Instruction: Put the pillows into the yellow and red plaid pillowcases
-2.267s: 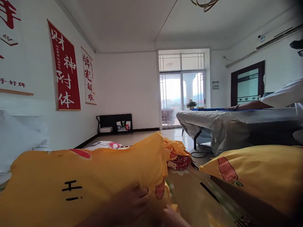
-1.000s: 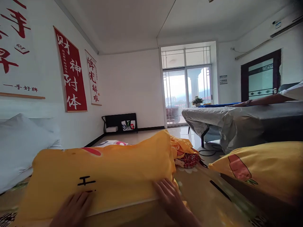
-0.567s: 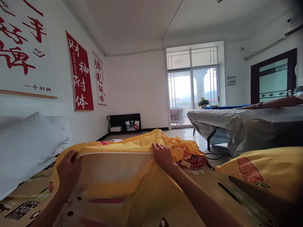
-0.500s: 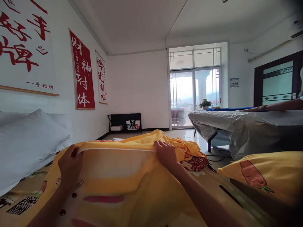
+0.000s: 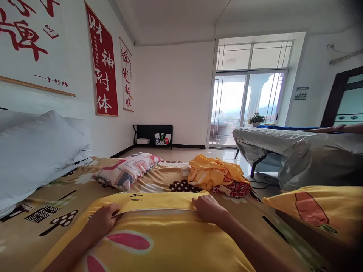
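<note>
A yellow pillowcase (image 5: 170,238) with pink rabbit-ear shapes lies on the bed in front of me, looking plumped out; what is inside is hidden. A pale seam or opening edge runs across its far end. My left hand (image 5: 105,222) is closed on the left end of that edge, thumb and fingers pinching the cloth. At the right end, my right hand (image 5: 209,208) grips the same edge with bent fingers. Beyond the right hand lies a crumpled heap of yellow-orange cloth (image 5: 217,170), with a red plaid piece (image 5: 232,189) under it.
A patterned pillow (image 5: 129,170) lies farther back on the printed bedsheet (image 5: 65,196). White pillows (image 5: 42,151) lean at the left. Another yellow pillow with a carrot print (image 5: 312,207) is at the right. Behind it stands a plastic-covered table (image 5: 306,151), with another person's arm (image 5: 326,129) on it.
The held edge has come down towards the bed, with both hands lowered and the left shifted right. The pillowcase lies flatter, and the patterned pillow behind shows. The view has tilted down.
</note>
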`<state>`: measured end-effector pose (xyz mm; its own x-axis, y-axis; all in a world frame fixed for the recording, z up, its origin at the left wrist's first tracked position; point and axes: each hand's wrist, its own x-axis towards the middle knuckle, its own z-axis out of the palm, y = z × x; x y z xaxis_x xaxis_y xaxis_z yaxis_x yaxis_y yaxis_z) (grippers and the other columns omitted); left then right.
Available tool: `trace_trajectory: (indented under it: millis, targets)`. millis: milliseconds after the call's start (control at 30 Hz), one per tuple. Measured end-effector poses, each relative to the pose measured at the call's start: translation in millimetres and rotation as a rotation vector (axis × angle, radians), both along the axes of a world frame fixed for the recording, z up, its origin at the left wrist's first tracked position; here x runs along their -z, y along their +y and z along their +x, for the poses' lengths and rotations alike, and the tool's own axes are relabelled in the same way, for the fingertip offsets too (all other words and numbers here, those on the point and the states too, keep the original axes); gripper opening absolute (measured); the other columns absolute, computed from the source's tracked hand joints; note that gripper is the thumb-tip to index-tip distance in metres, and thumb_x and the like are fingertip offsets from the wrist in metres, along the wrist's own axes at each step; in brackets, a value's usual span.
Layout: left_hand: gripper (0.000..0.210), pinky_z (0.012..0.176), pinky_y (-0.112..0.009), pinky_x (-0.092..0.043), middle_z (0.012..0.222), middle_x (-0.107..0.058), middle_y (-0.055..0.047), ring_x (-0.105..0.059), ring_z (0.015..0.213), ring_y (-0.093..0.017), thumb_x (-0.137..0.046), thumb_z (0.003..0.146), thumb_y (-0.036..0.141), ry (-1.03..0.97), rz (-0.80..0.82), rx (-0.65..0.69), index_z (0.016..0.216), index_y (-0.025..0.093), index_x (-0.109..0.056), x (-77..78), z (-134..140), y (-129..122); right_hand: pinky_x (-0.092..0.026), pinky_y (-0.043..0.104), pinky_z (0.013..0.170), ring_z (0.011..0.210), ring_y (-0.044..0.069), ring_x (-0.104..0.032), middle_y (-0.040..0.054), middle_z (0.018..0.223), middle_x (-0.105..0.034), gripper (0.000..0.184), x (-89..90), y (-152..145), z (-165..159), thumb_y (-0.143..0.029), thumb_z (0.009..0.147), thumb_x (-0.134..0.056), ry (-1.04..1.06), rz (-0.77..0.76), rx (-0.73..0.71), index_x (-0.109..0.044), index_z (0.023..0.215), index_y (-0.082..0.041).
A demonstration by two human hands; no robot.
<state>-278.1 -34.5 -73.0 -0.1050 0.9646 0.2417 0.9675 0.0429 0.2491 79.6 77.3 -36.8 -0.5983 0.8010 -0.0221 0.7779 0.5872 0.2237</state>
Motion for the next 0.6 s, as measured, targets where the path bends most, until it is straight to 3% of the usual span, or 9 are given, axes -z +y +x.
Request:
trace_trajectory:
  millis: [100,200,300,433,533,600]
  targets:
    - [0.036,0.072,-0.03,-0.041,0.082,-0.067,-0.006,-0.062,0.08,-0.022,-0.033,0.092,0.034,0.069,-0.036,0.052,0.07,0.02,-0.058,-18.9,14,-9,-0.05,0.038,0.073,0.088,0.031,-0.068,0.02,0.092,-0.071,0.024,-15.3,10,-12,-0.008,0.074,-0.058,-0.046,-0.02,-0.003,-0.072,0.093,-0.01]
    - [0.032,0.08,-0.037,-0.045,0.094,-0.068,-0.01,-0.063,0.089,-0.026,-0.035,0.086,0.014,0.275,-0.058,0.06,0.085,0.019,-0.066,-25.1,42,-13,-0.05,0.04,0.071,0.085,0.032,-0.068,0.021,0.089,-0.071,0.02,-18.1,21,-32,-0.005,0.07,-0.06,-0.051,-0.011,0.013,-0.073,0.085,-0.01]
    - [0.031,0.081,-0.041,-0.048,0.1,-0.068,-0.01,-0.062,0.093,-0.028,-0.046,0.074,0.004,0.49,-0.02,0.242,0.093,0.019,-0.066,-12.6,79,-6,-0.048,0.037,0.075,0.09,0.03,-0.067,0.0194,0.091,-0.071,0.023,-4.2,27,-45,-0.004,0.074,-0.055,0.01,0.011,0.01,-0.072,0.087,-0.011]
    - [0.026,0.082,-0.029,-0.052,0.105,-0.069,-0.008,-0.064,0.094,-0.021,-0.049,0.086,0.01,0.552,0.264,0.657,0.108,0.017,-0.061,23.0,130,28,-0.045,0.029,0.078,0.099,0.023,-0.065,0.0136,0.102,-0.07,0.033,26.9,27,-25,-0.006,0.081,-0.044,0.165,0.033,0.061,-0.066,0.105,-0.015]
    - [0.036,0.088,-0.031,-0.052,0.113,-0.068,-0.014,-0.064,0.103,-0.024,-0.049,0.09,0.024,0.561,0.258,0.724,0.122,0.01,-0.055,39.5,160,57,-0.042,0.026,0.077,0.102,0.02,-0.062,0.0094,0.108,-0.068,0.04,41.7,26,3,-0.004,0.077,-0.043,0.36,0.059,0.143,-0.061,0.11,-0.018]
    - [0.047,0.097,-0.035,-0.049,0.126,-0.062,-0.019,-0.06,0.114,-0.028,-0.048,0.091,0.031,0.516,0.144,0.726,0.131,0.006,-0.049,36.0,173,68,-0.039,0.026,0.074,0.1,0.02,-0.062,0.0073,0.105,-0.068,0.038,44.2,26,16,-0.001,0.076,-0.041,0.436,0.093,0.187,-0.062,0.102,-0.019]
